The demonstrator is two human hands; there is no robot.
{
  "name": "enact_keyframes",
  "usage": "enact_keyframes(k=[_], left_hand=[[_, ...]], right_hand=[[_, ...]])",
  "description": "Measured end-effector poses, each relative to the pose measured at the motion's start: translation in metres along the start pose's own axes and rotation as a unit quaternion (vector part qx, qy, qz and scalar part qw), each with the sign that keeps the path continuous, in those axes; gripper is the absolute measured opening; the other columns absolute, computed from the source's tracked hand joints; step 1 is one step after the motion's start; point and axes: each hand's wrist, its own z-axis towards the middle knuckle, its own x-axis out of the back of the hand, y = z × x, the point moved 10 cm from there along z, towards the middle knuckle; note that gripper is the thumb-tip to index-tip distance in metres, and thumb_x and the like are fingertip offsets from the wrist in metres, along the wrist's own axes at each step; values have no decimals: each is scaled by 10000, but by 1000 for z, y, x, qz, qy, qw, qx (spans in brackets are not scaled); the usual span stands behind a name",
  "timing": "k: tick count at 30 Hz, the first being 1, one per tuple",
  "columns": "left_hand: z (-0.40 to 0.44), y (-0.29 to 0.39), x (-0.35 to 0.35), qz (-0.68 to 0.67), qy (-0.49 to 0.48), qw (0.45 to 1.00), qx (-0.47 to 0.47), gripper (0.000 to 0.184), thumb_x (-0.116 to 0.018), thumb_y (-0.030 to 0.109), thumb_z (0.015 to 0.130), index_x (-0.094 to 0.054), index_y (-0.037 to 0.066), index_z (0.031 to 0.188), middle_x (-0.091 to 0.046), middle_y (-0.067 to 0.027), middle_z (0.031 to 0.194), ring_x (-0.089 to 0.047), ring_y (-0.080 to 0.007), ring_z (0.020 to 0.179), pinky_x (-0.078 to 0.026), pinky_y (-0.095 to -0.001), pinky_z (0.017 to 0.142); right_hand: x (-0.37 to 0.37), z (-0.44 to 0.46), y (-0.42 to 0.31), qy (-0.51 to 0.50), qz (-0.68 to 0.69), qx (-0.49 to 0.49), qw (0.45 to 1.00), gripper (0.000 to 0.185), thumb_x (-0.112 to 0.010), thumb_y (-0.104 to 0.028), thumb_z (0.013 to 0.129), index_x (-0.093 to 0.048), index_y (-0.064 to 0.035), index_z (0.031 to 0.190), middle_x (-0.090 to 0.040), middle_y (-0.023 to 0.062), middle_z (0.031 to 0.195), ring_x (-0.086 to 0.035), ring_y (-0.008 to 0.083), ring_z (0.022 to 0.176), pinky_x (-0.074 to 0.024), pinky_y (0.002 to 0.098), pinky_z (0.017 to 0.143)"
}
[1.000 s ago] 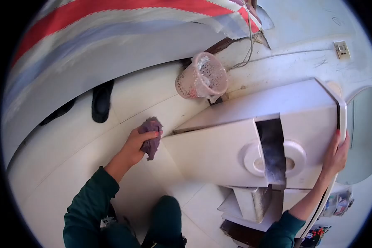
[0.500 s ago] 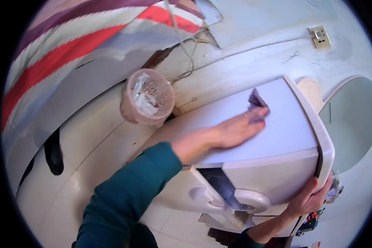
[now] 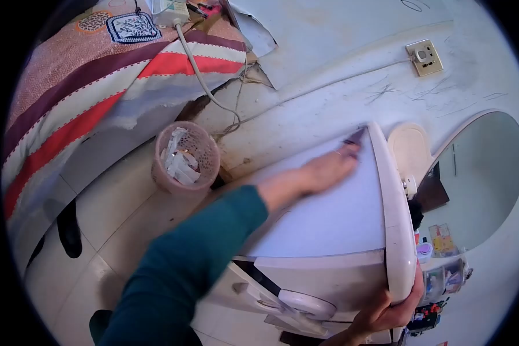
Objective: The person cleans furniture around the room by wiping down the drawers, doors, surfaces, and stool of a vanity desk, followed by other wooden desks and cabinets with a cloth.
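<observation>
A dark purple cloth point(image 3: 357, 136) is pressed by my left hand point(image 3: 328, 171) against the white side panel point(image 3: 323, 222) of a cabinet, near its upper corner by the top's edge. The fingers are closed on the cloth and blurred by motion. My right hand point(image 3: 395, 314) grips the rounded edge of the cabinet top point(image 3: 399, 230) at the lower right, its fingers partly hidden behind that edge. Below the side panel, the cabinet front shows a round white handle point(image 3: 308, 304) and a dark gap beside a door that stands ajar.
A pink perforated bin point(image 3: 212, 157) with white scraps stands beside the cabinet. A cable runs to the wall socket point(image 3: 424, 57). An oval mirror point(image 3: 484, 179) and small items are at the right. The striped bed cover point(image 3: 98, 115) and black slipper point(image 3: 69, 230) are at the left.
My left hand has brought the cloth from above the floor onto the cabinet's side panel and along it to the upper corner. My right hand stays on the top's edge. The view has shifted.
</observation>
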Motion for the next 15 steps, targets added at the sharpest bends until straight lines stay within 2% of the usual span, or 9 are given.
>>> enact_keyframes(k=[2, 3, 4, 5, 7, 9, 11, 12, 15], left_hand=[[-15, -105, 21, 34, 72, 983, 167, 593, -274, 408, 873, -331, 7, 1305, -339, -191, 1362, -317, -315, 1264, -245, -352, 1042], [-48, -105, 22, 39, 41, 974, 218, 592, -225, 369, 912, -239, -22, 1356, -217, -163, 1434, -174, -231, 1336, -155, -315, 1079], [-73, -126, 18, -3, 61, 980, 190, 591, -210, 378, 926, -227, -16, 1366, -176, -159, 1448, -134, -224, 1348, -125, -307, 1084], [-100, -114, 2, -117, -1, 983, 142, 590, -208, 367, 934, -179, -16, 1382, -136, -157, 1459, -103, -227, 1355, -81, -311, 1088], [-146, -14, -6, -73, -21, 995, 63, 629, -235, 383, 921, -128, -23, 1390, -124, -164, 1461, -92, -250, 1357, -56, -325, 1087], [-137, 80, -15, -18, -48, 998, -21, 615, -286, 314, 912, -108, -37, 1384, -139, -219, 1441, -115, -314, 1349, -125, -354, 1080], [-119, 133, -16, -23, 5, 987, -156, 585, -289, 278, 908, -146, -36, 1380, -155, -217, 1435, -148, -326, 1337, -133, -372, 1077], [-105, 142, -20, -20, 2, 986, -164, 585, -289, 278, 908, -146, -36, 1380, -155, -217, 1435, -148, -326, 1337, -133, -372, 1077], [-70, 167, -17, -53, -13, 970, -236, 500, -308, 265, 903, -339, -13, 1317, -300, -199, 1380, -227, -335, 1303, -149, -379, 1070]], right_hand=[[1, 2, 0, -4, 14, -2, 1000, 549, -463, -401, 830, -529, 77, 1092, -583, 193, 1044, -567, 307, 926, -437, 380, 830], [1, 3, -1, -2, 6, 4, 1000, 547, -467, -396, 829, -527, 79, 1092, -582, 196, 1042, -569, 308, 921, -438, 380, 828], [2, 2, -2, 1, 0, 1, 1000, 545, -471, -392, 827, -526, 80, 1093, -582, 199, 1041, -571, 309, 916, -440, 380, 826], [4, 1, -3, 3, 7, -2, 1000, 545, -471, -392, 827, -526, 80, 1093, -582, 199, 1041, -571, 309, 916, -440, 380, 826], [3, 2, -2, -4, 6, -5, 1000, 541, -477, -379, 823, -523, 88, 1093, -581, 207, 1041, -574, 306, 920, -443, 382, 818], [3, 4, 2, -13, -1, 10, 1000, 572, -492, -419, 823, -528, 86, 1089, -583, 212, 1033, -576, 319, 916, -448, 385, 804], [5, 4, -5, -5, -3, 29, 1000, 616, -507, -475, 817, -535, 79, 1084, -588, 213, 1020, -579, 338, 905, -450, 387, 790], [5, 3, -4, 1, 0, 22, 1000, 660, -503, -531, 806, -543, 67, 1083, -592, 211, 1005, -581, 351, 882, -451, 385, 780], [6, 5, -7, -10, -19, 34, 999, 659, -490, -534, 808, -547, 61, 1084, -595, 209, 998, -584, 351, 867, -453, 386, 771]])
